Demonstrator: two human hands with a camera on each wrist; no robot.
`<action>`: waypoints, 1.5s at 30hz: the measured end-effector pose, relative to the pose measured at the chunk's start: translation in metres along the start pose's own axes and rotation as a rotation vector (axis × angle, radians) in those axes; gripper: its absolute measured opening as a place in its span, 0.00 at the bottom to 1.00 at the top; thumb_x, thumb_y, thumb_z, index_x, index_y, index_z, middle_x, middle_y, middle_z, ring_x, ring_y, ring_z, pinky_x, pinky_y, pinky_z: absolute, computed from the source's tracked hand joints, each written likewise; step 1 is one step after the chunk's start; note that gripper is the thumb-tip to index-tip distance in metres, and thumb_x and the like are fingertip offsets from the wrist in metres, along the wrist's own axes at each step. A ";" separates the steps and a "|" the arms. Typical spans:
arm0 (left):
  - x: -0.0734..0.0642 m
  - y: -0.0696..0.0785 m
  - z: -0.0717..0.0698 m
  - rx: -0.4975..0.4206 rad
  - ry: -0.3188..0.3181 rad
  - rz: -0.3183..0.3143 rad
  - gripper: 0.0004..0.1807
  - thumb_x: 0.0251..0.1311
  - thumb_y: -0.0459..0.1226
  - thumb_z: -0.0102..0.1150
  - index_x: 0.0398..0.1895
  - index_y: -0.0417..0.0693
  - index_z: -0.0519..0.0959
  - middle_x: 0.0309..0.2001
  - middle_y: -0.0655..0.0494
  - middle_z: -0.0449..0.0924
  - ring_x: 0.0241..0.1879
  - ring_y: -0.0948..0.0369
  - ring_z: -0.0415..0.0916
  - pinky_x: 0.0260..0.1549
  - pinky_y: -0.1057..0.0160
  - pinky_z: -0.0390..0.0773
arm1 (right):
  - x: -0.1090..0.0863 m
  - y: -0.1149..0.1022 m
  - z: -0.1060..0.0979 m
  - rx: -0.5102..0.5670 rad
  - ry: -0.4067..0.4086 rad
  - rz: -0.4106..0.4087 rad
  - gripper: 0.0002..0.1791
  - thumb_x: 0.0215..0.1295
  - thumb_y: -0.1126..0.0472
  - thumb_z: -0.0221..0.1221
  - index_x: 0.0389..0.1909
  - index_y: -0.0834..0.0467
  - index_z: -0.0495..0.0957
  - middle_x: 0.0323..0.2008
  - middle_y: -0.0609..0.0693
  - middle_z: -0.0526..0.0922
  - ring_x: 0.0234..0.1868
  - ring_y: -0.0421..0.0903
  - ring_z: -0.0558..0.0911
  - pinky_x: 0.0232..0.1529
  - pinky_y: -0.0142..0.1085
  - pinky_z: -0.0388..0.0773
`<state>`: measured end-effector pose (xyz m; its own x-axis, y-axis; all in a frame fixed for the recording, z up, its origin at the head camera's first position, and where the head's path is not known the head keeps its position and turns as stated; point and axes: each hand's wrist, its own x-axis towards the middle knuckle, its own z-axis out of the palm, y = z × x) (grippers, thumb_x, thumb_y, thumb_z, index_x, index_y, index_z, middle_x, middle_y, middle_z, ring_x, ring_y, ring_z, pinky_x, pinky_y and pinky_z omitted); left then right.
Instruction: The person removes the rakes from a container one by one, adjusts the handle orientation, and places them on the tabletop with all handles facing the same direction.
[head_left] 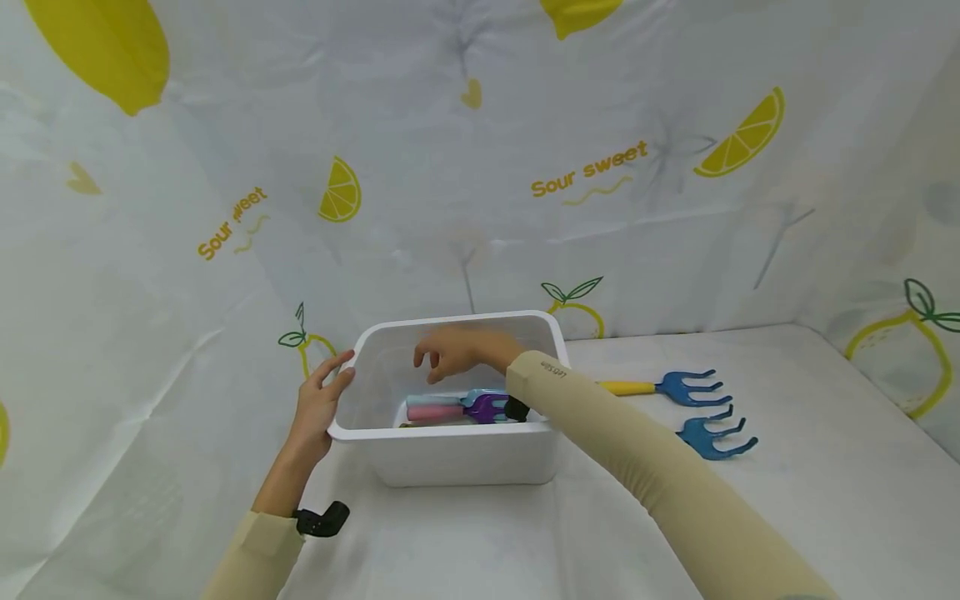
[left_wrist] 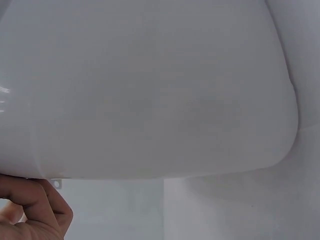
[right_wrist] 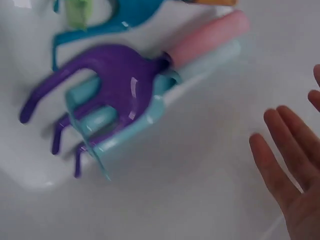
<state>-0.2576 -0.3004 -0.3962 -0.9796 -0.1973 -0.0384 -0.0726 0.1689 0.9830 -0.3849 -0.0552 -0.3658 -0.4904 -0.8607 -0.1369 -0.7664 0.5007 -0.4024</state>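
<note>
A white plastic bin (head_left: 465, 454) stands in the middle of the head view. My left hand (head_left: 318, 408) grips its left rim, and bent fingers show against the wall in the left wrist view. Over the inside of the bin hangs my right hand (head_left: 457, 350), fingers apart and nothing in them. Below it lie a purple hand rake (right_wrist: 120, 80) with a pink handle and, partly under that, a light blue garden tool (right_wrist: 155, 100). A darker blue tool (right_wrist: 132, 15) with a light green piece over it shows at the top of the right wrist view.
To the right of the bin lie a blue hand rake (head_left: 686, 388) with a yellow handle and another blue rake (head_left: 712, 437), its handle hidden behind my right sleeve. A white lemon-print sheet (head_left: 465, 167) rises behind the bin. An orange handle (right_wrist: 215, 2) shows inside the bin.
</note>
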 end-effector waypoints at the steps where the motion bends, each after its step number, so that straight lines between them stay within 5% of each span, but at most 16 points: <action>1: 0.000 0.000 0.000 0.003 0.002 -0.001 0.27 0.79 0.46 0.50 0.78 0.56 0.65 0.72 0.49 0.68 0.47 0.69 0.80 0.43 0.66 0.84 | 0.001 0.001 0.003 -0.003 -0.005 0.002 0.24 0.72 0.56 0.63 0.66 0.57 0.76 0.56 0.56 0.83 0.55 0.49 0.82 0.56 0.41 0.81; 15: -0.004 0.004 0.002 -0.025 0.002 -0.007 0.29 0.78 0.48 0.53 0.78 0.55 0.65 0.58 0.67 0.74 0.48 0.71 0.80 0.43 0.67 0.84 | 0.007 0.016 0.023 0.034 -0.058 0.050 0.24 0.72 0.61 0.59 0.67 0.55 0.75 0.64 0.57 0.79 0.62 0.50 0.79 0.59 0.42 0.79; 28: -0.003 0.002 0.001 -0.006 0.005 0.001 0.29 0.78 0.48 0.53 0.78 0.55 0.65 0.63 0.60 0.73 0.47 0.72 0.80 0.45 0.66 0.85 | 0.009 0.015 0.036 0.066 -0.171 0.076 0.31 0.69 0.63 0.60 0.73 0.59 0.68 0.72 0.59 0.71 0.70 0.55 0.74 0.69 0.46 0.74; 36: -0.004 0.001 0.002 -0.005 0.009 0.001 0.28 0.78 0.47 0.52 0.78 0.54 0.65 0.67 0.57 0.70 0.47 0.73 0.80 0.45 0.68 0.84 | 0.011 0.016 0.045 0.085 -0.212 0.109 0.36 0.69 0.58 0.65 0.76 0.52 0.66 0.75 0.56 0.69 0.75 0.54 0.70 0.74 0.46 0.69; 45: -0.004 0.002 0.001 -0.017 0.001 -0.001 0.29 0.78 0.49 0.52 0.78 0.55 0.65 0.61 0.63 0.73 0.48 0.72 0.80 0.46 0.67 0.84 | 0.013 0.018 0.052 -0.061 -0.311 0.167 0.39 0.69 0.51 0.65 0.78 0.48 0.63 0.78 0.54 0.64 0.78 0.52 0.64 0.78 0.45 0.61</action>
<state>-0.2539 -0.2987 -0.3947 -0.9794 -0.1981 -0.0395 -0.0706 0.1524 0.9858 -0.3832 -0.0620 -0.4215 -0.4686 -0.7483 -0.4695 -0.7143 0.6337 -0.2971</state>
